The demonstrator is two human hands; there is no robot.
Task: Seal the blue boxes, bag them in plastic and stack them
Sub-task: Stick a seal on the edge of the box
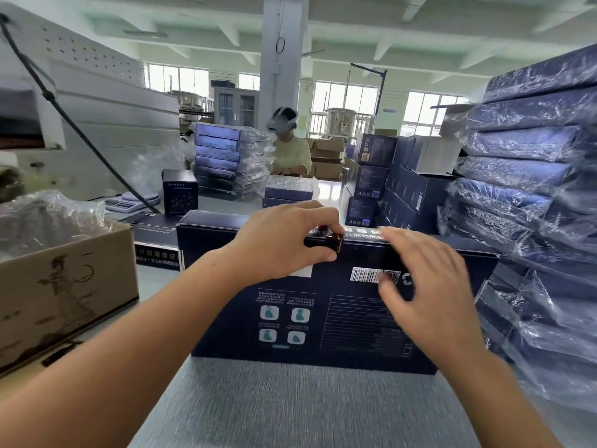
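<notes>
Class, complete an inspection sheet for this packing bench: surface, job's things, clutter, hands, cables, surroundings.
Surface: grey table, textured top.
Job's things: blue box stands on the table, barcode facing the camera; bagged boxes stacked at right.
Clutter: cardboard carton holding loose plastic at left; scale behind it.
Grippers: left hand pinches a small dark piece at the box's top edge; right hand open, fingers spread over the box front, blurred.
Cables: black cable slanting down at left.
Surroundings: another person at a far bench; pillar; windows.
</notes>
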